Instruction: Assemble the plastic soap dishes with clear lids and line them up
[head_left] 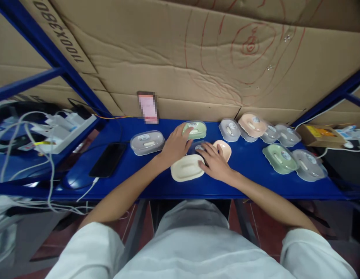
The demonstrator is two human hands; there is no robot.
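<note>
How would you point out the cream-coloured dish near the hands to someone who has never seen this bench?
Start at the blue bench top and go to its front edge, in the middle. The cream dish lies there between the left hand and right hand. Unlike its neighbours, it is open, with no clear lid.

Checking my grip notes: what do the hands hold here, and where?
Left hand grips the green soap box at its near-left end. Right hand rests on the cream tray's right edge; a grip cannot be told.

Left hand (176,145) on green soap box (194,130); right hand (214,162) over clear lid (199,147), between cream tray (187,167) and peach tray (223,149). Blue bench (156,182). Black phone (108,159) at left.
</note>
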